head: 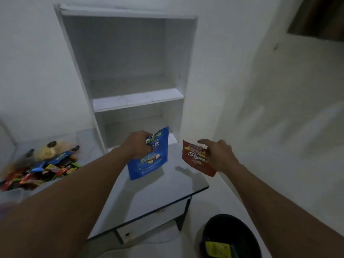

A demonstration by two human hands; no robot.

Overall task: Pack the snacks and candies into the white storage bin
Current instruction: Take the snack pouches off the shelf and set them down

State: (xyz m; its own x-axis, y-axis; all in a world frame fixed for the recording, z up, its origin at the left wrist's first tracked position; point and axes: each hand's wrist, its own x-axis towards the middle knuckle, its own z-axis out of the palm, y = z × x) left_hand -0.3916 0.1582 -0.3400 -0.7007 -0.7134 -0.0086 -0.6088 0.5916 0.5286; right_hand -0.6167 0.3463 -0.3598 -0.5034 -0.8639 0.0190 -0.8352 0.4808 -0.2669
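1. Both of my hands are out in front of me, well apart, each holding a snack pouch above the table [167,185].
2. My left hand [138,144] has its fingers curled round the upper part of a blue snack pouch [150,161], which hangs tilted below my knuckles, printed side toward me.
3. My right hand [219,155] grips a red snack pouch [195,159] by the edge nearest my palm. My forefinger is stretched out over the pouch's top. The pouch hangs slanted, just past the table's right edge.
4. A gap of bare tabletop shows between the two pouches; they do not touch.
5. Far to the left of my left hand, beyond my forearm, sits the white storage bin [13,195]. It already holds a heap of snacks and candies [42,168] in mixed wrappers; that side is blurred, so I cannot read them.
6. Straight beyond both hands stands a white shelf unit [137,99], its lowest compartment just behind the blue pouch.
7. Below my right forearm, on the floor, is a black bucket [229,237] with a yellow packet [217,248] inside.
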